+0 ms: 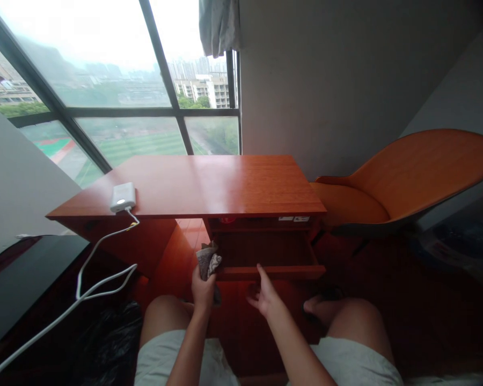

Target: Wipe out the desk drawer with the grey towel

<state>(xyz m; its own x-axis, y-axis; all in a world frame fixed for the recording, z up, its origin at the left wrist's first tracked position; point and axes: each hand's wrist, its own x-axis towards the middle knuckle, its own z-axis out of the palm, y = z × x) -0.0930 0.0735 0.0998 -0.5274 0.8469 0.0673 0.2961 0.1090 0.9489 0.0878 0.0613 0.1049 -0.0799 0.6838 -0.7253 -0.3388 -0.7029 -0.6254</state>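
In my left hand (203,289) is a crumpled grey-brown patterned cloth (205,261), its folds sticking up above my closed fingers. The hand is at the left end of a pulled-out drawer (273,272) in the wooden desk (225,185). My right hand (264,295) is at the drawer's front, fingers apart, with the index fingertip at the front panel's top edge; whether it touches cannot be made out. Nothing shows in that hand. The drawer's inside is dark.
A white box-shaped device (123,197) with a white cable (104,234) lies on the desk's left. An orange chair (418,171) stands at the right. A black plastic bag (112,332) is at lower left, below a dark flat surface (32,284). Windows (121,80) rise behind the desk.
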